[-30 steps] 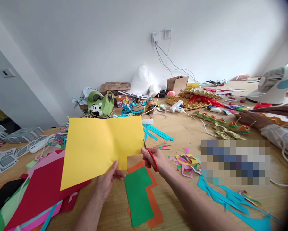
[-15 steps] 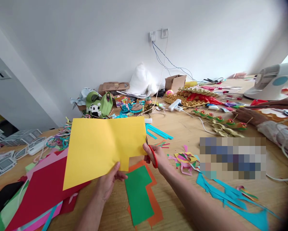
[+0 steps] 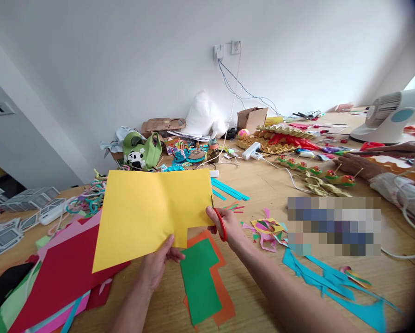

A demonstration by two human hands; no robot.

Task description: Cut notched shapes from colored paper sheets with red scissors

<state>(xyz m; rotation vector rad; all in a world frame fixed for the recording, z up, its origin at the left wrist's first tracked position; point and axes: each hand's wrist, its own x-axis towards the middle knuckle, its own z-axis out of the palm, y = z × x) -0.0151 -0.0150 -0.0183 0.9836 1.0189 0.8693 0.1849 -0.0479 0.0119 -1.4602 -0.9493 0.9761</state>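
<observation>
A large yellow sheet of paper [image 3: 138, 208], with a notch in its lower right edge, is held up over the table. My left hand [image 3: 162, 259] grips its lower edge, thumb in front and fingers behind. My right hand [image 3: 223, 224] is closed on red-handled scissors [image 3: 222, 226] at the sheet's right edge; the blades point up and are only partly visible. Below the sheet lies a green paper piece [image 3: 200, 277] on top of an orange paper piece [image 3: 228, 305], both with stepped edges.
Red paper [image 3: 62, 268] and other coloured sheets lie at left beside a black flat object [image 3: 6, 286]. Blue paper scraps [image 3: 335, 282] are at right. A power strip [image 3: 252, 151], a white fan [image 3: 384, 118] and another person's hand [image 3: 356, 166] are farther off.
The yellow sheet has shifted slightly to the right. Both hands keep almost the same place and grip.
</observation>
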